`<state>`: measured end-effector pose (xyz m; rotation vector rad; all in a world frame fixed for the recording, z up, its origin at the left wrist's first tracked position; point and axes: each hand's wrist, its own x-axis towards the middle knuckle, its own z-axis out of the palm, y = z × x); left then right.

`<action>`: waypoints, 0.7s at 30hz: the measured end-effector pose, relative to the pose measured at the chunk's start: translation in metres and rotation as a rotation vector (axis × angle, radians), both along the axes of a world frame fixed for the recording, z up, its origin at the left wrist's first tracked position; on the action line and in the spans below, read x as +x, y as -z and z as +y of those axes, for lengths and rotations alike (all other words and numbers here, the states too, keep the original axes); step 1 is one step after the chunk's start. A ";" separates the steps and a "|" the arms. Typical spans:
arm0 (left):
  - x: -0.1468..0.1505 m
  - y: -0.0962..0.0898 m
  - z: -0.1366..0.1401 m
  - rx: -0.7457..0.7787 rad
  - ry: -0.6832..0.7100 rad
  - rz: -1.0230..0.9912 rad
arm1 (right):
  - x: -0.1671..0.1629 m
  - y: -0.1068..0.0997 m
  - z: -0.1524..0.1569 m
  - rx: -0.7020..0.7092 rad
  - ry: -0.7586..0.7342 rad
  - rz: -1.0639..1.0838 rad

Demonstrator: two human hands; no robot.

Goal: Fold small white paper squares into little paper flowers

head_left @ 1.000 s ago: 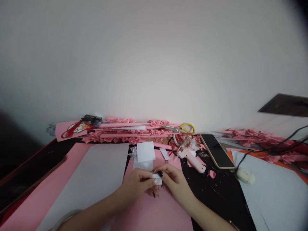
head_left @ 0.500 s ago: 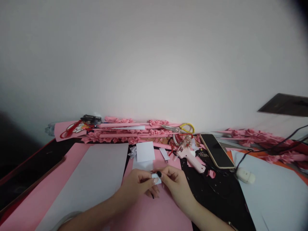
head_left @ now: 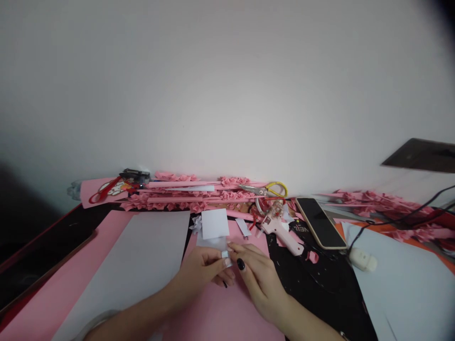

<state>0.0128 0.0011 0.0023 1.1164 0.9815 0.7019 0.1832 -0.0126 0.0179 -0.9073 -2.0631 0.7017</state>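
My left hand (head_left: 206, 267) pinches a small piece of white paper (head_left: 225, 255) between thumb and fingers. Against the paper's right edge, the fingers of my right hand (head_left: 258, 274) are bent and touching it; its black-nailed thumb is apart from the paper. Whether the right fingers grip the paper or only press it, I cannot tell. Both hands are above a pink sheet (head_left: 227, 312). Just beyond them lie a white paper square (head_left: 215, 223), a small white strip (head_left: 243, 227) and a folded white paper piece (head_left: 195, 224).
A pink glue gun (head_left: 284, 234), a phone (head_left: 320, 222) and yellow-handled scissors (head_left: 273, 189) lie to the right and behind. Pink paper flower stems (head_left: 199, 199) line the wall. White sheets (head_left: 135, 260) flank the left; a white plug (head_left: 363, 259) and black cable are at right.
The small paper looks narrower and more folded over. My right thumb has moved off it, down and to the right, while the right fingers have straightened across toward its edge.
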 end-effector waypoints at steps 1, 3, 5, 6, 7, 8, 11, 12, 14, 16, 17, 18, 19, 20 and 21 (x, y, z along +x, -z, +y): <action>0.000 0.000 0.000 -0.003 0.002 -0.002 | 0.001 0.000 0.000 0.010 -0.001 -0.015; 0.000 -0.001 0.000 -0.007 0.003 -0.006 | 0.002 0.001 0.000 0.024 -0.003 -0.037; 0.001 -0.002 0.000 -0.010 0.004 -0.010 | 0.003 0.001 0.001 0.033 -0.007 -0.048; 0.001 -0.002 0.001 -0.008 0.004 -0.010 | 0.003 0.002 0.001 0.037 -0.008 -0.050; 0.000 -0.002 0.001 -0.004 0.006 -0.008 | 0.003 0.002 0.002 0.036 -0.009 -0.051; 0.000 -0.001 0.001 0.001 0.007 -0.004 | 0.003 0.002 0.002 0.033 -0.009 -0.052; 0.000 -0.001 0.001 0.028 0.008 -0.001 | 0.001 0.003 0.004 0.006 0.006 -0.029; 0.000 0.000 0.001 0.033 0.007 0.000 | 0.001 0.004 0.004 -0.010 0.025 -0.013; 0.000 0.000 0.001 0.042 0.016 0.004 | 0.000 0.006 0.005 -0.049 0.082 0.013; 0.001 0.001 -0.001 0.061 0.049 0.001 | 0.000 0.009 0.007 -0.087 0.137 0.009; 0.001 0.002 -0.002 0.072 0.075 -0.005 | -0.001 0.010 0.007 -0.103 0.144 -0.007; 0.001 0.002 -0.003 0.078 0.107 -0.012 | -0.001 0.011 0.008 -0.114 0.132 -0.032; 0.001 0.004 -0.004 0.078 0.138 -0.019 | -0.001 0.012 0.009 -0.122 0.104 -0.060; 0.002 0.005 -0.005 0.072 0.165 -0.023 | -0.001 0.012 0.010 -0.129 0.061 -0.088; 0.002 0.006 -0.006 0.062 0.187 -0.023 | -0.001 0.013 0.010 -0.134 0.013 -0.113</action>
